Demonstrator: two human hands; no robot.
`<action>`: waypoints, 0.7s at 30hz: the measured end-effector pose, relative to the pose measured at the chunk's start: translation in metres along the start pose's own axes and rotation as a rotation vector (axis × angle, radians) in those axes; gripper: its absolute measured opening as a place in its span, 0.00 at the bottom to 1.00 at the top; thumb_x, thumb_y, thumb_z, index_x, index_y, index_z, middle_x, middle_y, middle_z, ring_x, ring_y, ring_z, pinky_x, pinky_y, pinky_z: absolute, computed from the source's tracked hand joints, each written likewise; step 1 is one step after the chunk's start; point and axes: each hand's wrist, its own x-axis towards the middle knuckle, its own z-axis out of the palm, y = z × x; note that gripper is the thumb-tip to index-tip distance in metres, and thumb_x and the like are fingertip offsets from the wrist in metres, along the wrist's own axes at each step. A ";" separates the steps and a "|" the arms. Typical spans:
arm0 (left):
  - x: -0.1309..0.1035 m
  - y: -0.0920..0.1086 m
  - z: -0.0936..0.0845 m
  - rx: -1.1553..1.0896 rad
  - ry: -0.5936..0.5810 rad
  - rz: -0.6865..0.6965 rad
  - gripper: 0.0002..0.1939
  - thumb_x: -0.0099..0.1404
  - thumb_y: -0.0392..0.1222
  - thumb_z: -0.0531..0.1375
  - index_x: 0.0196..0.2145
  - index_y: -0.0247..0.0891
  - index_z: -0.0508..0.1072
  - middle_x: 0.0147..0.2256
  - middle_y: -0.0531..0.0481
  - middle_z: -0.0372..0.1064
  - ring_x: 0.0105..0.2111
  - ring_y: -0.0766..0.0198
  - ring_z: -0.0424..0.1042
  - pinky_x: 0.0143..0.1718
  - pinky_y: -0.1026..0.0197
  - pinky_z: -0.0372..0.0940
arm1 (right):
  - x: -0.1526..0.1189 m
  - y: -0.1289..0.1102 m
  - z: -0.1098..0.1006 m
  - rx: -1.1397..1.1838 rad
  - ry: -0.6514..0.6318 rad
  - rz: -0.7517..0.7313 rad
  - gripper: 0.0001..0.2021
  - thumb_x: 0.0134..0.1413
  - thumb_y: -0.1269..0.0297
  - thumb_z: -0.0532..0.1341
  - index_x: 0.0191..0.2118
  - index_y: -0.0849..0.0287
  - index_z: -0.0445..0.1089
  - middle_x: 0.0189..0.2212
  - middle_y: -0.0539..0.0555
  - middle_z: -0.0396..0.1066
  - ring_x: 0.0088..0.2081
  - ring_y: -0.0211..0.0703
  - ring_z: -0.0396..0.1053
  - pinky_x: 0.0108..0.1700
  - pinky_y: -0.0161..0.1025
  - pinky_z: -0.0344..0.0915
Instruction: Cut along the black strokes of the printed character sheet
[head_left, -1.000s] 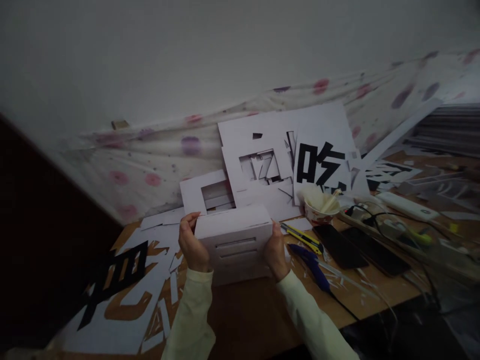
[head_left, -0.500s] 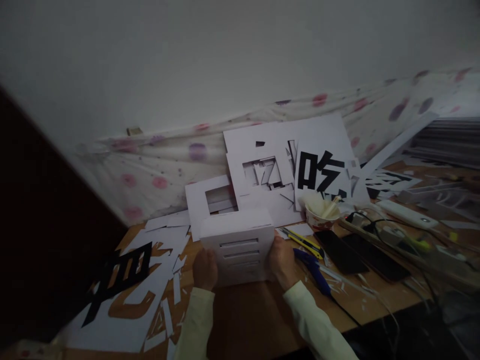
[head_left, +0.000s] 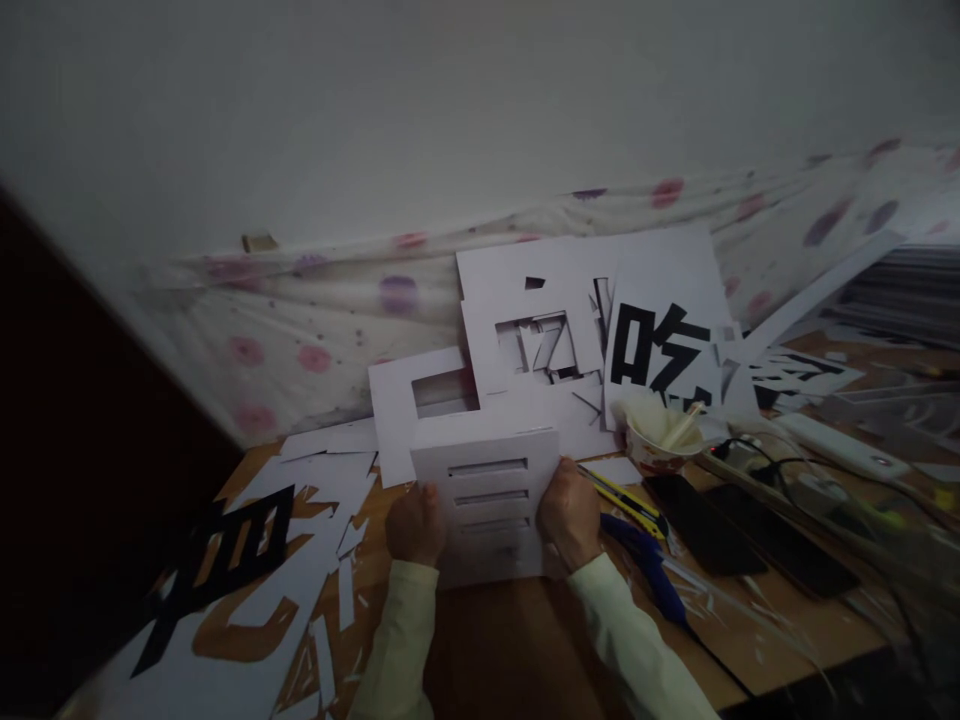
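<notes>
Between my two hands a white box-like board piece (head_left: pixel 491 555) is held up over the front of the table, its slotted face toward me. That face has three horizontal slots cut in it. My left hand (head_left: pixel 417 523) grips its left edge, thumb on the front. At the right edge my right hand (head_left: pixel 571 514) is closed on the piece. Just right of that hand lie a yellow utility knife (head_left: pixel 630 503) and a blue glue gun (head_left: pixel 651 565) with a black cord.
White cut-out sheets (head_left: pixel 491 270) lean on the flower-patterned wall covering. Paper scraps and a black cut character (head_left: pixel 225 560) lie left. To the right are a bowl (head_left: pixel 660 440), two dark phones (head_left: pixel 705 520), a power strip with cables (head_left: pixel 750 460) and a white sheet with a black character (head_left: pixel 626 345).
The white slotted piece has shifted slightly right and down in view, both hands still on it. The view itself has moved a little, shifting the background.
</notes>
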 end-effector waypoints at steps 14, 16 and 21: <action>0.020 0.029 -0.017 -0.068 -0.098 -0.075 0.33 0.70 0.53 0.35 0.35 0.35 0.76 0.35 0.36 0.76 0.37 0.50 0.75 0.34 0.56 0.63 | 0.016 -0.017 0.001 0.146 0.071 -0.074 0.27 0.65 0.54 0.38 0.45 0.66 0.69 0.34 0.65 0.74 0.39 0.52 0.71 0.41 0.47 0.64; 0.014 0.028 -0.018 -0.097 -0.086 -0.074 0.31 0.70 0.52 0.36 0.36 0.36 0.76 0.36 0.36 0.76 0.38 0.51 0.75 0.36 0.55 0.64 | -0.003 -0.010 -0.003 0.278 0.225 -0.271 0.22 0.64 0.58 0.43 0.52 0.66 0.64 0.46 0.65 0.70 0.50 0.51 0.66 0.49 0.50 0.62; 0.003 0.002 -0.028 -0.179 0.016 -0.109 0.27 0.69 0.43 0.37 0.33 0.37 0.75 0.37 0.39 0.76 0.42 0.56 0.74 0.44 0.56 0.66 | -0.079 0.021 -0.014 0.250 0.268 -0.362 0.14 0.62 0.59 0.52 0.50 0.54 0.66 0.50 0.58 0.67 0.52 0.51 0.65 0.51 0.52 0.65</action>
